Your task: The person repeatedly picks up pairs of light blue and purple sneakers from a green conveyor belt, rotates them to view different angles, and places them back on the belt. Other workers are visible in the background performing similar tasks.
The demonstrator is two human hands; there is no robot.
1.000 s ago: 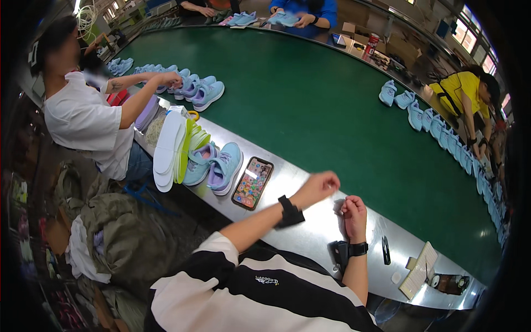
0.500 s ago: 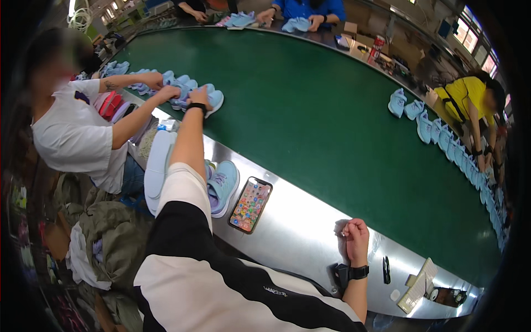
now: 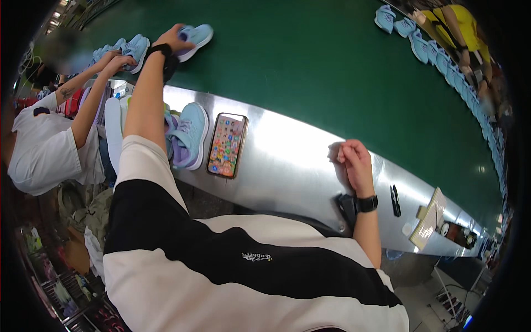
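Observation:
My left hand (image 3: 172,41), arm stretched forward, grips a light blue sneaker (image 3: 200,40) with a white sole over the near side of the green belt. Its fingers wrap the shoe at the opening. My right hand (image 3: 357,160) hangs over the metal edge with fingers curled together; whether something small is in them is hidden. Beside my left forearm, another light blue sneaker (image 3: 191,133) with lilac lining rests on the metal ledge, partly covering a further shoe. A phone (image 3: 227,145) with its screen lit lies just right of it.
The green belt (image 3: 287,72) stretches ahead, bordered by the metal ledge (image 3: 276,149). Sneakers line its far right side (image 3: 442,61), near a person in yellow (image 3: 464,27). At left, a co-worker's hands (image 3: 117,62) touch more sneakers. Black tweezers (image 3: 395,200) and a pad (image 3: 428,218) lie right.
My left hand has taken the end sneaker away from the row, so a gap now separates them. The whole view has shifted; my right hand keeps its curled pose.

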